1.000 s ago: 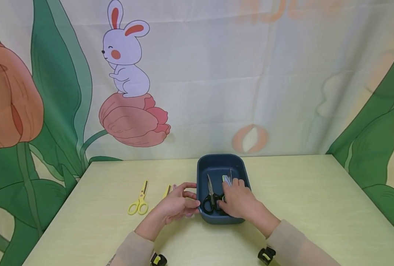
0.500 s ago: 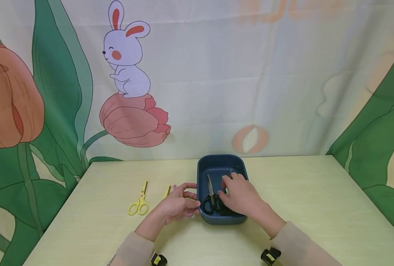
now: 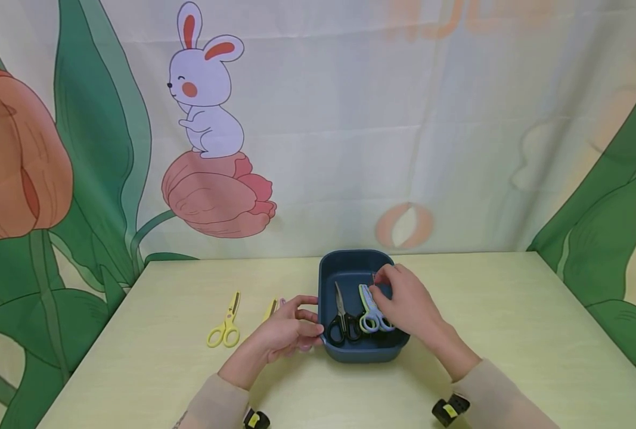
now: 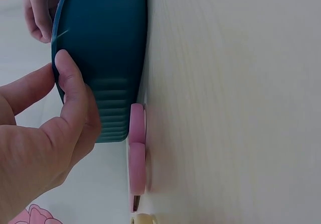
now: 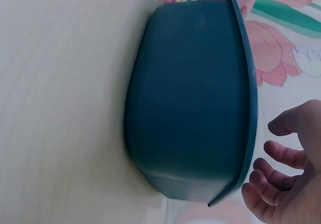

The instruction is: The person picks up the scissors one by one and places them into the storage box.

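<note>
Scissors sorting at a pale yellow table (image 3: 500,310). Dark blue bin (image 3: 362,351) sits mid-table, near the person. Left hand (image 3: 288,330) is against the bin's left wall, thumb pressed on the rim and fingers straight along the ribbed side; it looks like a brace to keep the bin from sliding. Nothing is clasped in it.

Right hand (image 3: 406,304) hovers over the bin's right half, fingers loosely bent and apart, holding nothing as far as the wrist view shows. Just beside its fingertips lie the grey-and-green scissors (image 3: 370,310), flat on the bin floor, blades pointing away from the person. Black scissors (image 3: 341,319) lie parallel to their left, same orientation, so the pairs stack neatly side by side.

Outside the bin: yellow scissors (image 3: 225,322) well to the left, and pink scissors (image 4: 136,153) touching the bin's outer wall by the left hand.
</note>
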